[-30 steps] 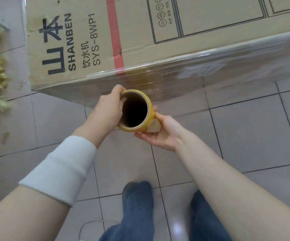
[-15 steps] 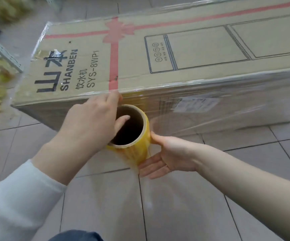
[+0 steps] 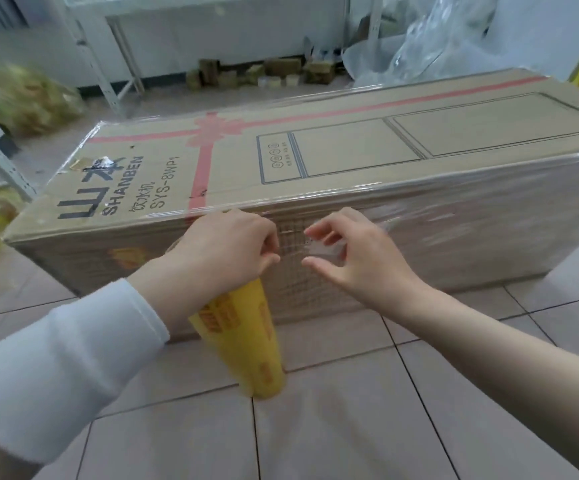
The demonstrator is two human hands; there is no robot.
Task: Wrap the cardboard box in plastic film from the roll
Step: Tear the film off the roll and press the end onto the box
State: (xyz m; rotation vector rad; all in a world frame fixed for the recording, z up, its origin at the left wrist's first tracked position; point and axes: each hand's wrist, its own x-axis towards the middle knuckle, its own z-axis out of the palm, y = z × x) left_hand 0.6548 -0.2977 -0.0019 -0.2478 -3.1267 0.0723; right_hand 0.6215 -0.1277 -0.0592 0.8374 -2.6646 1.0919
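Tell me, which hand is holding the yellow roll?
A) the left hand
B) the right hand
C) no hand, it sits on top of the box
A: the left hand grips the top end of the roll in front of the box, while the right hand is beside it, off the roll.

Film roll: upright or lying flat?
Upright, slightly tilted: left hand grips the roll at its top, lower end toward the floor tiles.

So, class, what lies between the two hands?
In the head view, a short stretch of clear film runs between the left hand and the right hand, with the wrapped box behind it.
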